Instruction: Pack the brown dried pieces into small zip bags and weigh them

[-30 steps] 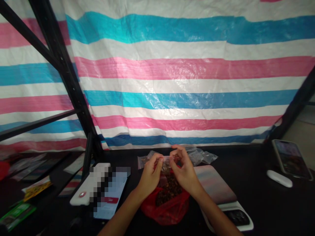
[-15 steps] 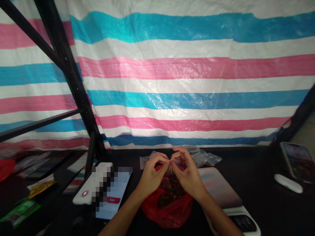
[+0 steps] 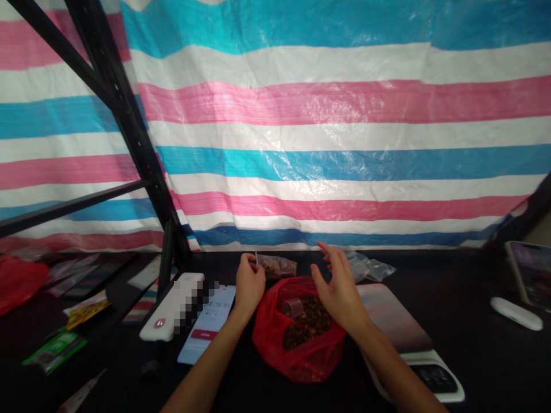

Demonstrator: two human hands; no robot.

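My left hand (image 3: 250, 284) is closed at the left end of a small clear plastic bag (image 3: 279, 266) with brownish bits inside, at the back of the table. My right hand (image 3: 338, 287) holds nothing; its fingers are apart, over the right rim of an open red plastic bag (image 3: 301, 364). Dark brown granules (image 3: 312, 324) fill the red bag. A small clear plastic cup (image 3: 293, 308) lies tilted on top of the granules. Beyond my right hand are crumpled clear bags (image 3: 368, 268).
Left of the red bag lie a phone with a lit screen (image 3: 210, 321) and a white device (image 3: 172, 307). Green (image 3: 58, 351) and yellow (image 3: 88, 308) packets sit further left. On the right are a pale flat case (image 3: 398, 321), a white earbud case (image 3: 515, 314) and a propped phone (image 3: 531, 272).
My hands, earlier pinching together above the red bag, have come apart. The left went to the clear bag at the back; the right opened and moved right. The view shifted slightly.
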